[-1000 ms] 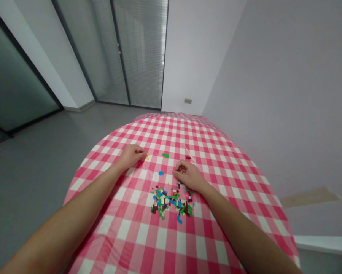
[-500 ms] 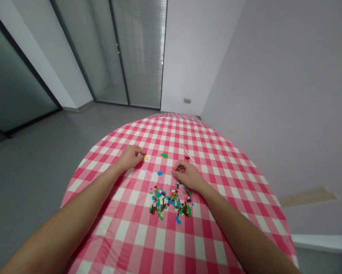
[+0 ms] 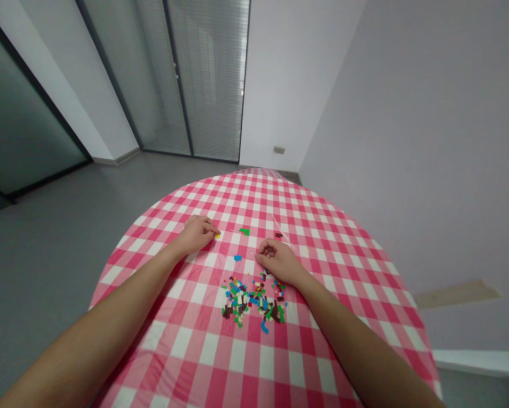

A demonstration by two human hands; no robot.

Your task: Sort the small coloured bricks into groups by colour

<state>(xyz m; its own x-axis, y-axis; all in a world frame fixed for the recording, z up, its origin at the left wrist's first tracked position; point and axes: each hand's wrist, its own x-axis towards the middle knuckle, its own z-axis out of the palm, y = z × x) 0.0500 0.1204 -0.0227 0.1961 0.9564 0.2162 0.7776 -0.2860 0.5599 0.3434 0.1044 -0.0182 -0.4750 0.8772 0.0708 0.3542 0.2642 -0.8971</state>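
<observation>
My left hand lies over the checked tablecloth, its fingers closed at a small yellow toy brick that they partly cover. To the right, my right hand rests with curled fingers, thumb close to the index finger; anything between them is too small to make out. A blue brick piece lies between the hands. Farther off are a green piece and a dark brown piece. Nearer me spreads a pile of small mixed-colour toy bricks, partly beside my right wrist.
The cloth covers a table with a rounded far edge. Glass doors with dark frames stand beyond it, and a plain wall rises on the right. Grey floor shows at the left.
The fingers of my left hand have moved slightly right, over the yellow brick, hiding more of it. My right hand stays almost still.
</observation>
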